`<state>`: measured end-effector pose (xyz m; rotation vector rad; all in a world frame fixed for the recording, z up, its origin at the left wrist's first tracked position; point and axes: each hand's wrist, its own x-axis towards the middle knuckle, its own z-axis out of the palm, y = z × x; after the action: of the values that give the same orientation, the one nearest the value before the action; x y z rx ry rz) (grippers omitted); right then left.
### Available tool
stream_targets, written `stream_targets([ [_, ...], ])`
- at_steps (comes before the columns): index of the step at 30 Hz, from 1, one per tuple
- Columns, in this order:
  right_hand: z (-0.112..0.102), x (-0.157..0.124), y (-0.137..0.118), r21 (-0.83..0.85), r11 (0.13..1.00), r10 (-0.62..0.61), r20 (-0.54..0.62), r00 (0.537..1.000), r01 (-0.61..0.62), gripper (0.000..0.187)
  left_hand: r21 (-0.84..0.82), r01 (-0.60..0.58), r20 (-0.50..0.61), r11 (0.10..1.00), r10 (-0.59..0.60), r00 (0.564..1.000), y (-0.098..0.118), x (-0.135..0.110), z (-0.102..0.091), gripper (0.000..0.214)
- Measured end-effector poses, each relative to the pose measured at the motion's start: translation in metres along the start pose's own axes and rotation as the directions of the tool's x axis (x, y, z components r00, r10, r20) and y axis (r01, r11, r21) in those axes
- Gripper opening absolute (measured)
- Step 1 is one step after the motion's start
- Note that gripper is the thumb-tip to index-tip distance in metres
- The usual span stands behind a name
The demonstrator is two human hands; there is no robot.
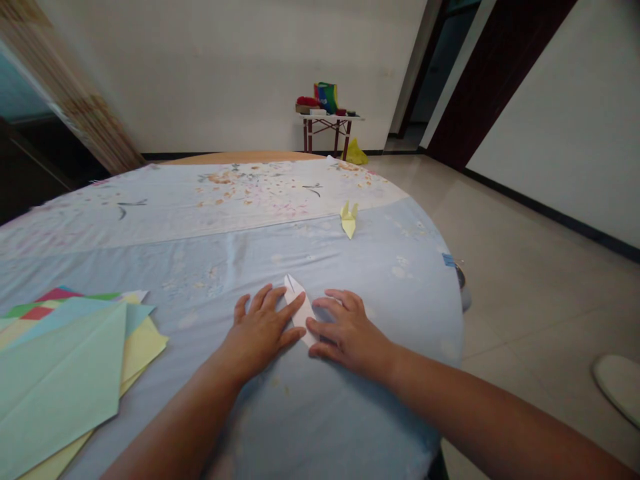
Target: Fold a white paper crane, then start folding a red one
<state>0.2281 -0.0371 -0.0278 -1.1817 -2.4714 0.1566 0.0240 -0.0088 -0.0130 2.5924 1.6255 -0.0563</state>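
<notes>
A pale blue, flowered tablecloth [395, 300] is spreading beneath all the fingers. A stack of coloured paper [75, 367] is lying well to the left of the left fingers. The left hand [260, 330] is resting with its fingers spread wide, index and thumb lying across a narrow folded white paper [301, 319]. The right hand [353, 333] is keeping its fingers parted and bent, tips touching or just beside the paper's right edge. The white paper is sitting flat between both hands, its pointed end showing beyond the left fingertips. It is probably weighing almost nothing, stiffening where layers are doubling, and sliding easily; its thin tip is likely creasing first, so the thick middle, under the left index, is offering the safest hold. A small yellow folded paper [349, 223] is standing or lying beyond the right fingertips.
</notes>
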Motion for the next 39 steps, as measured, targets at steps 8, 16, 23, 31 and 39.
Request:
stream_targets([
  [8, -0.011, -0.021, -0.011, -0.067, 0.985, -0.157, 0.036, 0.987, 0.159, 0.033, -0.023, 0.003, 0.014, 1.0, -0.003, 1.0, 0.003, -0.002, -0.004, 0.055],
  [16, -0.022, 0.011, 0.0, -0.045, 0.996, -0.076, -0.026, 0.997, 0.075, 0.029, -0.021, 0.018, 0.016, 1.0, -0.018, 1.0, 0.005, -0.004, -0.002, 0.058],
  [23, -0.012, -0.003, 0.001, -0.009, 0.996, -0.084, 0.054, 0.995, 0.085, 0.026, -0.04, 0.045, 0.028, 0.998, -0.043, 0.999, 0.007, -0.003, -0.003, 0.068],
  [31, -0.013, 0.04, 0.013, 0.024, 0.998, -0.063, 0.012, 0.998, 0.062, 0.031, 0.002, 0.013, -0.038, 1.0, -0.013, 0.999, 0.002, -0.003, 0.003, 0.064],
  [39, 0.009, 0.048, 0.019, -0.046, 0.999, -0.018, 0.055, 0.998, 0.021, 0.031, 0.042, -0.047, -0.173, 0.998, 0.053, 0.983, 0.026, -0.018, 0.006, 0.043],
])
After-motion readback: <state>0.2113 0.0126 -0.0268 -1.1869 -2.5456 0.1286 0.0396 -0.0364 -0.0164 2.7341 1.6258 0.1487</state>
